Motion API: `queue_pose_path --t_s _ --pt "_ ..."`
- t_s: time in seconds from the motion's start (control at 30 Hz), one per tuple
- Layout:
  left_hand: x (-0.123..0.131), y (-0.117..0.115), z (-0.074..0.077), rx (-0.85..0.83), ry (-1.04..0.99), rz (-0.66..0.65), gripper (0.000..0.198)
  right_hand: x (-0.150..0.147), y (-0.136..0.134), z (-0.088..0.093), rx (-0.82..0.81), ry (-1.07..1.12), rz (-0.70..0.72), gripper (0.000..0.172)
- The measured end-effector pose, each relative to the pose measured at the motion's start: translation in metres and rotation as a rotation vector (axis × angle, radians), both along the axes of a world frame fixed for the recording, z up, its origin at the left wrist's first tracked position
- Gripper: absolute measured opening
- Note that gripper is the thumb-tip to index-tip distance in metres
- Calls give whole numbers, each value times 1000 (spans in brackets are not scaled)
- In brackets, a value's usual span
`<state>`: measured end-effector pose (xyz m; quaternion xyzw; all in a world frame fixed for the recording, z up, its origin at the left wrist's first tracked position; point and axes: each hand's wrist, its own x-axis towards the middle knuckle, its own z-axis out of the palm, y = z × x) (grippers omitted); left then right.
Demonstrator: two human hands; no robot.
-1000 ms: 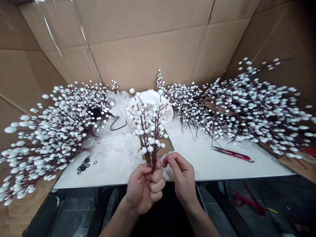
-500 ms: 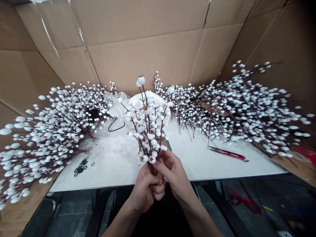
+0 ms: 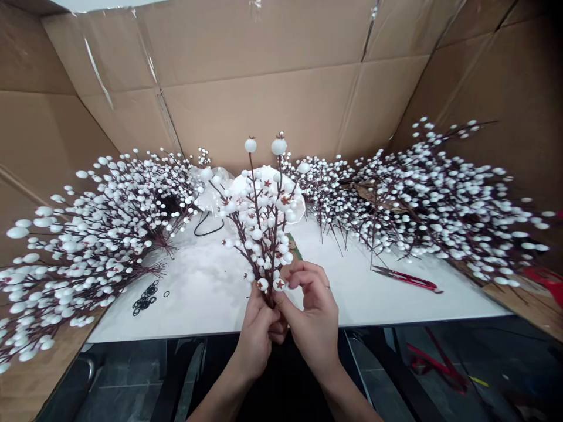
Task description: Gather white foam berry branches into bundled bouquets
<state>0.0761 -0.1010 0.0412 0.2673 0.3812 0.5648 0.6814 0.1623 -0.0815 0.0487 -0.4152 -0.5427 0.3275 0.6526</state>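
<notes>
A bunch of artificial berry stems [image 3: 257, 234], with white berries on thin brown twigs, stands upright in front of me. My left hand [image 3: 257, 331] is wrapped round the lower ends, which its fingers partly hide. At the base of the bunch, my right hand [image 3: 312, 308] has its thumb against the stems and its curled fingers beside the lowest berries. Two large berries top the bunch on separate twigs. Behind it are a round white item [image 3: 299, 205] and, partly covered, a flat piece with a green edge [image 3: 294, 246].
Heaps of berry stems lie on the left [image 3: 101, 228] and right [image 3: 422, 193] of the white table [image 3: 197, 310]. Small black rings [image 3: 144, 302] lie at left, red-handled thread snips [image 3: 407, 278] at right. A plastic bag [image 3: 211, 190] and cardboard walls [image 3: 264, 105] stand behind.
The bunch has turned and spread, so its two top berries now stand apart. My right hand's fingers have lifted and opened a little from the berries. My left hand keeps its grip.
</notes>
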Motion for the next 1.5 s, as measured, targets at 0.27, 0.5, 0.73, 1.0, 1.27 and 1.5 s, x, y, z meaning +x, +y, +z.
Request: queue_pose_path --t_s 0.27,0.5,0.73,1.0,1.27,1.5 --pt "5 -5 -1 91 94 40 34 8 -2 3 -15 -137 116 12" --pt "4 -8 10 15 84 38 22 8 -6 8 -72 -189 98 11" --pt "4 -8 12 -2 104 32 30 5 -6 6 -14 -174 84 15" --pt "5 -9 13 -57 127 17 31 8 -3 4 -7 -205 83 11" --pt "4 -10 11 -21 124 -5 39 6 -5 -3 -20 -152 76 8" --pt "4 -11 11 -84 151 -1 39 5 -8 -3 -9 -143 95 16"
